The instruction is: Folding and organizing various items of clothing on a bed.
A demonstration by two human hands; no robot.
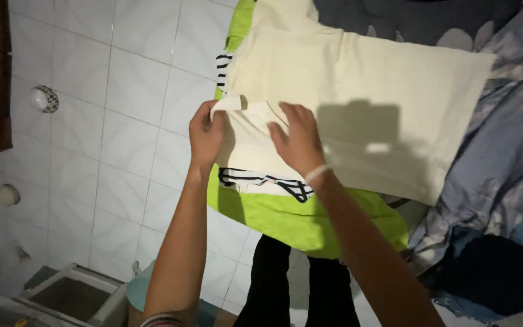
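A cream-coloured garment [364, 91] lies spread flat over a bright green cloth [286, 218] at the edge of a bed. My left hand [206, 134] pinches the garment's folded corner at its left edge. My right hand [298, 140] presses flat on the cream fabric just right of that corner, fingers spread, a pale band on the wrist. A black-and-white striped trim [267, 180] shows below both hands, and another striped bit [223, 68] pokes out at the upper left.
A blue and grey patterned bedsheet [503, 139] covers the bed on the right. White tiled floor [110, 121] fills the left side, with a small round object [45, 99], a cup-like item [6, 195] and a white frame [74, 290]. My dark trousers [292, 284] show below.
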